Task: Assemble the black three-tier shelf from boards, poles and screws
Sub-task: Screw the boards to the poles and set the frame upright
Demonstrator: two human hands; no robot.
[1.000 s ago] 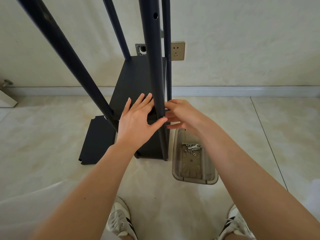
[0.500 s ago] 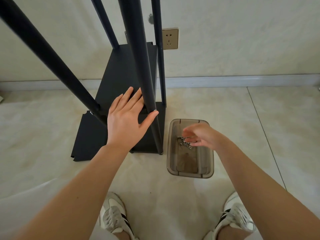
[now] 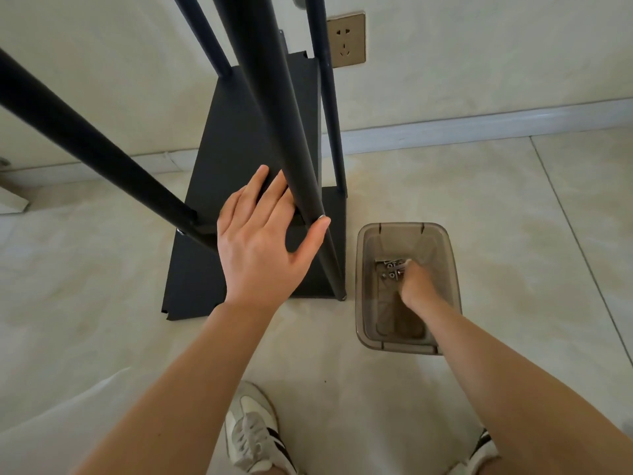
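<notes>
A: What is the left hand (image 3: 263, 241) doing?

B: It lies flat with its fingers straight and spread. The fingers rest on a black flat shelf board (image 3: 239, 145), and the thumb touches the near black round metal pole (image 3: 274, 108). It does not grip anything.

A: Where is the shelf?

B: It stands on the pale shiny tile floor (image 3: 513, 200), right by the cream wall (image 3: 479, 46). I can see four black poles going up. One thick one leans off to the left (image 3: 85, 142), and a thin one (image 3: 329, 97) is at the back right. Another black board (image 3: 191, 282) sits low down, near the floor.

A: And the right hand (image 3: 416, 286)?

B: It is down inside a clear brown plastic box (image 3: 452, 262) that sits on the floor just right of the shelf. Its fingertips are at a small pile of silver metal screws (image 3: 392, 269). The hand is blurry, so I cannot tell if it is pinching a screw or not.

A: What else is there?

B: A gold wall socket (image 3: 346, 39) is on the wall behind the poles. A grey strip (image 3: 479, 126) runs along the bottom of the wall. At the bottom you can see two white shoes with black stripes (image 3: 253, 433).
</notes>
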